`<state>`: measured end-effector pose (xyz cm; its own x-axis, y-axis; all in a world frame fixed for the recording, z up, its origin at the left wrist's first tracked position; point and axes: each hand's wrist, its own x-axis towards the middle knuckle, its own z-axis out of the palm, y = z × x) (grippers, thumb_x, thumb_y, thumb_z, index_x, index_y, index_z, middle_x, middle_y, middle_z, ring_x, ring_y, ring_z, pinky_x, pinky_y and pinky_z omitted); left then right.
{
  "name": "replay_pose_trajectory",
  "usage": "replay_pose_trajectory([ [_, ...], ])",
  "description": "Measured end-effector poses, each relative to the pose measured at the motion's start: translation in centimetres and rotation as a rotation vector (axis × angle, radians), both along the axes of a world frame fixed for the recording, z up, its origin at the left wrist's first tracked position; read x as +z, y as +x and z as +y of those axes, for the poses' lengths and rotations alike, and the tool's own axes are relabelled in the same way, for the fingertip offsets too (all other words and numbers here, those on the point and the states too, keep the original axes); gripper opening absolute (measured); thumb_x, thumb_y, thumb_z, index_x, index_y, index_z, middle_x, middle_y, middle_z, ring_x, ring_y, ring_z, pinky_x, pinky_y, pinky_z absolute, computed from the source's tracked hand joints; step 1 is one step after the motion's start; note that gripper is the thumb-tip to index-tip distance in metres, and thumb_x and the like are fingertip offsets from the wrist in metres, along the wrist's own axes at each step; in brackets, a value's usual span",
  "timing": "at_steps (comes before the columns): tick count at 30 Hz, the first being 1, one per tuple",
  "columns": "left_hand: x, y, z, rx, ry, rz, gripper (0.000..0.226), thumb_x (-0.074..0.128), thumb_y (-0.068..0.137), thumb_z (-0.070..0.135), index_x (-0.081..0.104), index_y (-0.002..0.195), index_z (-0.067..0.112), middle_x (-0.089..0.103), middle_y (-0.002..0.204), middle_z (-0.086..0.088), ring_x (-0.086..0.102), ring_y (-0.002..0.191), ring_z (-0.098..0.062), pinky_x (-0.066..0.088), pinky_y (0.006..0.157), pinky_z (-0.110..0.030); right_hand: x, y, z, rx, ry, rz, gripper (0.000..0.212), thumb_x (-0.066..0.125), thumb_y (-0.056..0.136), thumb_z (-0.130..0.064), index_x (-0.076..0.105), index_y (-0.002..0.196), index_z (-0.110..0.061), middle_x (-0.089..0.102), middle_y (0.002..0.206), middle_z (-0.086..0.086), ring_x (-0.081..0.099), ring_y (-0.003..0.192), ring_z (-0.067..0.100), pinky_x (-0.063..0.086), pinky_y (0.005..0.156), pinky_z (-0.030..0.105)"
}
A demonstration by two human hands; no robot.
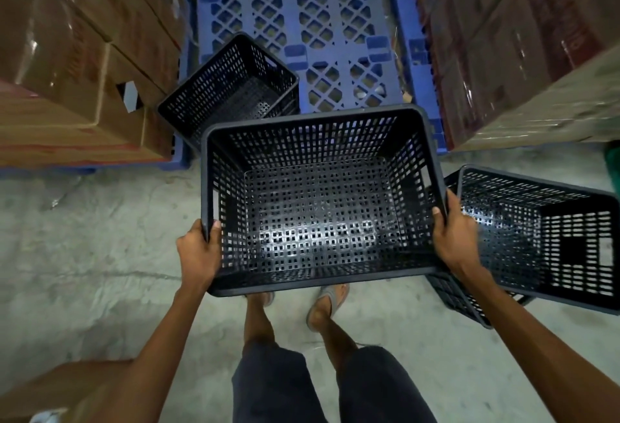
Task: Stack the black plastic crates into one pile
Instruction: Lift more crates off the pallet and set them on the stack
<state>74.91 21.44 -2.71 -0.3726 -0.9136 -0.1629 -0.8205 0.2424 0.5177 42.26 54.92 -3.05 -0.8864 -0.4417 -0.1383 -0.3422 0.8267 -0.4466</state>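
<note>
I hold a large black perforated plastic crate (315, 207) in front of me, open side up and empty, above the floor. My left hand (198, 251) grips its left rim near the front corner, and my right hand (453, 234) grips its right rim. A second black crate (231, 86) stands tilted on the blue pallet's near left corner, just beyond the held crate. To my right a third black crate (543, 234) lies tipped on another black crate (459, 298), partly hidden under it.
A blue plastic pallet (302, 19) lies on the floor ahead. Stacks of cardboard boxes (67, 63) stand at the left, and wrapped boxes (523, 36) at the right. Another box (50, 389) sits at the lower left. My feet stand on the grey concrete floor (100, 254).
</note>
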Motion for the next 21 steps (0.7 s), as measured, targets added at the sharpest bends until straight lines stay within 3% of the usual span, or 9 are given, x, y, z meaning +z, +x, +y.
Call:
replay_pose_trajectory([
  [6,0.1,-0.1,-0.2,-0.012,-0.008,-0.027,0.032,0.054,0.097,0.029,0.054,0.077,0.004,0.058,0.060,-0.009,0.050,0.051,-0.023,0.033,0.050,-0.029,0.6,0.4,-0.2,-0.033,-0.011,-0.043,0.046,0.042,0.103,-0.024,0.035,0.147,-0.014,0.061,0.069,0.018,0.056,0.055,0.032,0.050,0.052,0.039],
  [11,0.3,-1.1,-0.5,-0.012,-0.015,-0.034,0.031,0.054,0.098,0.027,0.057,0.083,0.000,0.058,0.065,-0.006,0.052,0.054,-0.023,0.043,0.056,-0.032,0.2,0.0,-0.9,-0.059,0.023,-0.023,0.040,0.043,0.103,-0.021,0.037,0.141,-0.008,0.056,0.067,0.012,0.047,0.047,0.017,0.034,0.042,0.024],
  [14,-0.2,-1.2,-0.5,-0.006,-0.022,-0.056,0.030,0.051,0.099,0.026,0.052,0.082,0.001,0.058,0.066,-0.012,0.049,0.053,-0.023,0.041,0.054,-0.031,0.0,0.6,-1.0,-0.061,0.052,-0.026,0.038,0.041,0.104,-0.023,0.036,0.139,-0.008,0.059,0.066,0.017,0.053,0.048,0.028,0.045,0.044,0.035],
  [17,-1.0,-0.7,0.0,0.017,-0.022,-0.082,0.029,0.048,0.100,0.027,0.050,0.088,0.002,0.062,0.071,-0.018,0.050,0.054,-0.023,0.041,0.053,-0.030,-0.2,1.2,-0.7,-0.041,0.079,-0.003,0.038,0.041,0.104,-0.024,0.033,0.139,-0.010,0.062,0.067,0.018,0.051,0.046,0.026,0.041,0.043,0.030],
  [19,-1.3,-0.5,0.0,0.007,-0.028,-0.089,0.028,0.046,0.101,0.027,0.050,0.091,0.001,0.064,0.075,-0.022,0.056,0.056,-0.030,0.046,0.053,-0.035,-0.3,1.3,-0.7,-0.022,0.104,0.022,0.039,0.039,0.104,-0.025,0.031,0.140,-0.010,0.066,0.073,0.020,0.045,0.046,0.020,0.034,0.044,0.025],
  [21,-1.2,-0.6,0.0,-0.020,-0.048,-0.103,0.024,0.045,0.100,0.027,0.048,0.097,0.003,0.066,0.081,-0.025,0.064,0.065,-0.041,0.048,0.056,-0.040,0.0,1.3,-0.9,-0.008,0.121,0.036,0.045,0.038,0.104,-0.026,0.025,0.146,-0.013,0.068,0.097,0.024,0.055,0.057,0.027,0.045,0.050,0.032],
])
